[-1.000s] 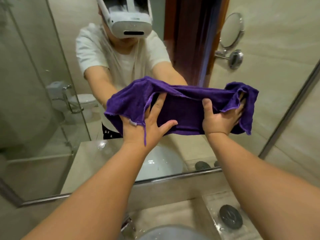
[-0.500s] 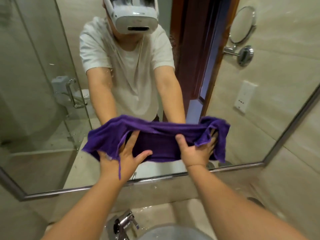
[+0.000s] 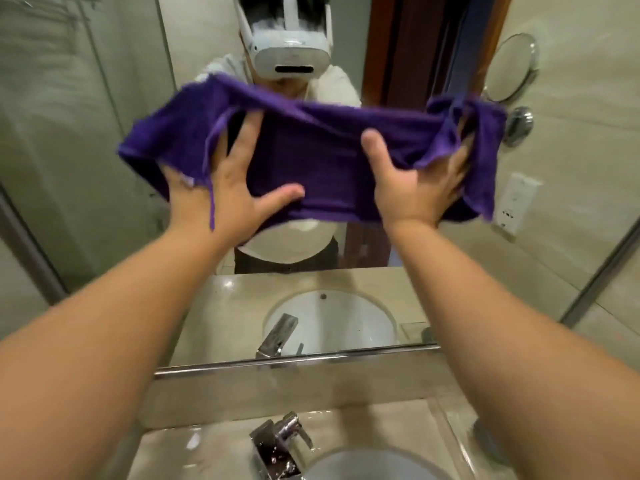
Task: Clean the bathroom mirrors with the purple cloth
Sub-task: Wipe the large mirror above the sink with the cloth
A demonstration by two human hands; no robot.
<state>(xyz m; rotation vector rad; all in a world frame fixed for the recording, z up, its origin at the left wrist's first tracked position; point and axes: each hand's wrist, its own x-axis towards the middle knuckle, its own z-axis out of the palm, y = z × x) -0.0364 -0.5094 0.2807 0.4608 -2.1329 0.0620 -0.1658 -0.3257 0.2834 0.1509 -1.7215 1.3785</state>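
A purple cloth (image 3: 311, 147) is spread wide and pressed flat against the large wall mirror (image 3: 104, 150). My left hand (image 3: 225, 188) lies on the cloth's left part with fingers spread, a loose thread hanging over its back. My right hand (image 3: 415, 188) presses the right part, its fingertips tucked under a fold of cloth. Both arms reach straight forward over the basin. The cloth covers the mirror at chest height of the reflected person.
A chrome tap (image 3: 277, 441) and white basin (image 3: 374, 465) sit directly below on the wet stone counter (image 3: 374, 424). The mirror's metal frame (image 3: 294, 362) runs along its bottom edge. The mirror reflects a round shaving mirror (image 3: 509, 67), a wall socket (image 3: 516, 202) and a wooden door (image 3: 398, 46).
Both hands slid the cloth down the mirror to near its bottom edge, then back up to chest height. The cloth stays stretched between them.
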